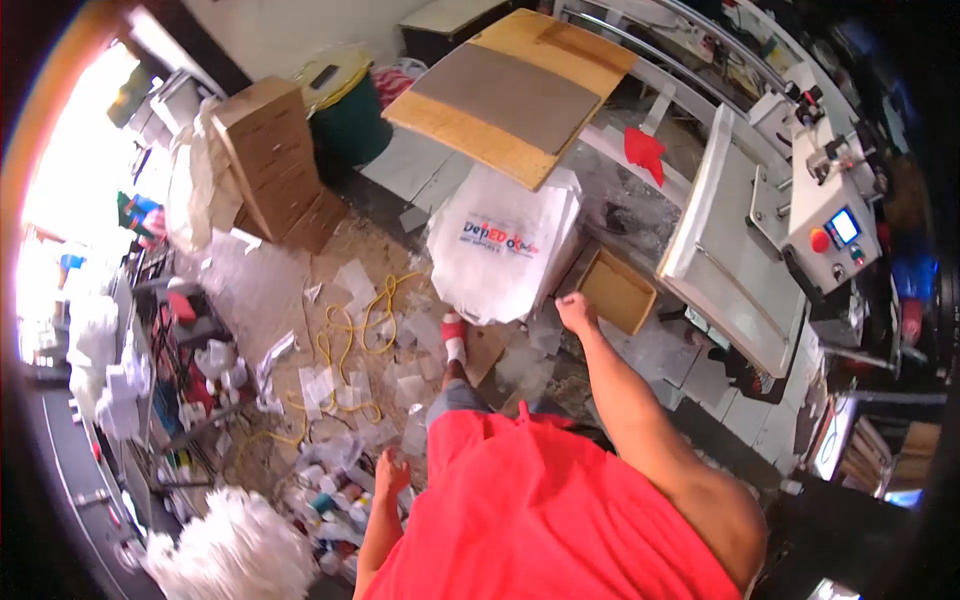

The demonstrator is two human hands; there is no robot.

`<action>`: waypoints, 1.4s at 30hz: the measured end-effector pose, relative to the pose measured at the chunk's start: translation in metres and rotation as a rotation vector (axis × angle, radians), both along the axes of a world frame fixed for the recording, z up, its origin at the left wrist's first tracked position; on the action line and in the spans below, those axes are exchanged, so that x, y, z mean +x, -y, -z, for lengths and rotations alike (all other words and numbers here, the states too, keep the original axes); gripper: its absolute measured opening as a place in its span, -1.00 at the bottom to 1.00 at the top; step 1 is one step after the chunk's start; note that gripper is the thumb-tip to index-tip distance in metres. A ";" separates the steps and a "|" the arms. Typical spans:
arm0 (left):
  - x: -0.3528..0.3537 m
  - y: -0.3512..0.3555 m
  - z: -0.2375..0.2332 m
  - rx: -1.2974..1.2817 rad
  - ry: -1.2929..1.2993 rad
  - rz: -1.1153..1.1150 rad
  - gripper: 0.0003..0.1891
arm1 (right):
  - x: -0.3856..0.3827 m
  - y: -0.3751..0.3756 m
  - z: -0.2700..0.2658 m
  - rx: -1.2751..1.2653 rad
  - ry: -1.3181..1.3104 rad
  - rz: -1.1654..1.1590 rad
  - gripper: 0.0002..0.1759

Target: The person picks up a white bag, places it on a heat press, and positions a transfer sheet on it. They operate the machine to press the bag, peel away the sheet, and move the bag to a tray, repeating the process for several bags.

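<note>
My right hand is curled into a loose fist with nothing visible in it. It hangs just off the lower right edge of a stack of white bags, whose top one has blue and red "DepED" print. A shallow brown cardboard box sits right of that hand. Low beside my body, my left hand has its fingers loosely apart and holds nothing I can see. Below it, plastic bottles are heaped on the floor.
A wooden board with a grey pad juts over the bags. At right stands a heat press with a control panel. Paper scraps and a yellow cord litter the floor. A cardboard stack and green drum stand behind.
</note>
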State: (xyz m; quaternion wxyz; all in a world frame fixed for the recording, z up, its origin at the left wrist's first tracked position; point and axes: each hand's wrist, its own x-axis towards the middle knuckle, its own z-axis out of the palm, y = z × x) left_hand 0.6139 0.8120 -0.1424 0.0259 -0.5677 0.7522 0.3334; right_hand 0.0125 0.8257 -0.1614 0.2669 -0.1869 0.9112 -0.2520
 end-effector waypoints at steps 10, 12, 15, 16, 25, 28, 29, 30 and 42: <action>0.016 0.292 -0.005 0.103 0.107 0.262 -0.71 | -0.154 0.212 0.150 0.041 -0.362 0.292 -0.64; 0.034 0.334 0.020 0.050 0.158 0.321 -0.69 | -0.144 0.217 0.137 0.114 -0.424 0.256 -0.66; -0.035 0.375 -0.008 0.209 0.213 0.184 -0.73 | -0.134 0.218 0.116 0.102 -0.597 0.196 -0.68; -0.074 0.384 -0.026 0.278 0.276 0.046 -0.76 | -0.126 0.217 0.099 0.071 -0.692 0.158 -0.69; -0.207 0.397 0.025 0.230 -0.245 0.392 -0.37 | 0.091 0.191 -0.117 -0.457 -0.210 -0.446 -0.57; -0.236 0.391 0.026 0.262 -0.235 0.332 -0.21 | 0.114 0.175 -0.190 -0.560 -0.160 -0.417 -0.54; -0.237 0.391 0.033 0.425 -0.543 0.308 -0.19 | 0.118 0.166 -0.205 -0.635 -0.140 -0.333 -0.51; -0.236 0.393 0.039 0.585 -0.851 0.283 -0.16 | 0.116 0.159 -0.217 -0.746 -0.131 -0.283 -0.49; -0.381 0.451 -0.254 0.190 -0.940 0.336 -0.83 | 0.014 0.182 -0.320 -1.035 -0.258 0.163 -0.74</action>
